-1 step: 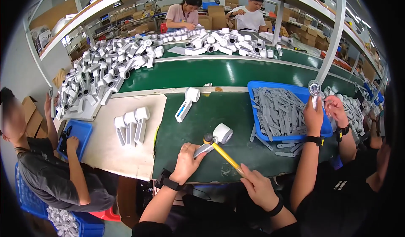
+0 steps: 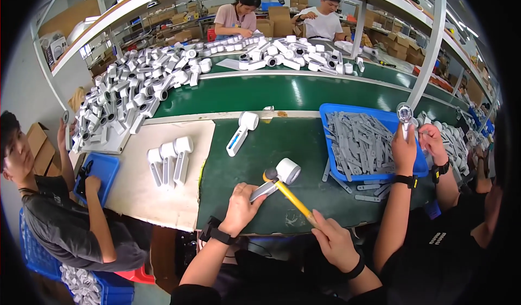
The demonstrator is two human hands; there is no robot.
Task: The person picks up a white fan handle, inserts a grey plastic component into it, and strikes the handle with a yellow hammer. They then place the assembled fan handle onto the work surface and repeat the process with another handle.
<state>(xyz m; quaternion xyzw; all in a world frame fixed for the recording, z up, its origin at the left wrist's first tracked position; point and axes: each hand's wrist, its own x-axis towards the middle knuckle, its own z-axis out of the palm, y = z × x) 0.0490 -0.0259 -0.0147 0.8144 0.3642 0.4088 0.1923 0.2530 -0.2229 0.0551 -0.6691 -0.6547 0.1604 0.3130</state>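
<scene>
My left hand is closed round the grey handle of a white handheld device with a drum-shaped head, low over the green table. In my right hand is a hammer with a yellow handle and a dark round head. The hammer's head is over the device's handle, close to the drum; whether they touch I cannot tell. Beyond my hands lies a similar device with a blue strip in its handle. On the cardboard sheet to the left, three more devices lie side by side.
To the right, a blue tray holds many grey strips, with several loose strips beside it. A co-worker's hands hold a part there. At left, another person sits by a blue tray. Piled devices cover the far left.
The hammer's head has shifted very slightly up and away from me. My left hand keeps its hold on the device.
</scene>
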